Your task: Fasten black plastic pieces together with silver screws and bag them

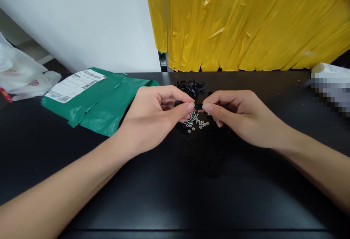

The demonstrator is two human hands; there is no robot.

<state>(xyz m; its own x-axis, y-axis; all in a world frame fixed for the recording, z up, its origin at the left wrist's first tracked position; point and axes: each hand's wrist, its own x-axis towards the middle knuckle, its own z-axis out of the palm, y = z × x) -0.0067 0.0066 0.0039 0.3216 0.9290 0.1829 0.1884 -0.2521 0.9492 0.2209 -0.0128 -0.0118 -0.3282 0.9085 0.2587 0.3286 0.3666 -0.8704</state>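
Note:
A small black piece [198, 106] spans the gap between my two hands. My left hand [155, 117] pinches its left end between thumb and index finger. At the other end, the thumb and fingertips of my right hand [240, 117] are closed on it. Below the fingertips, several small silver screws [193, 118] and round nuts or washers [203, 124] lie on the black table [175, 188]. A heap of small black parts [191, 87] sits just behind the hands.
A torn green mailing bag [101, 104] with a white label lies left of my left hand. Farther left is a white plastic bag [30, 78]. Yellow plastic sheeting [246, 24] hangs behind the table. A white object [333, 82], partly pixelated, rests at the right.

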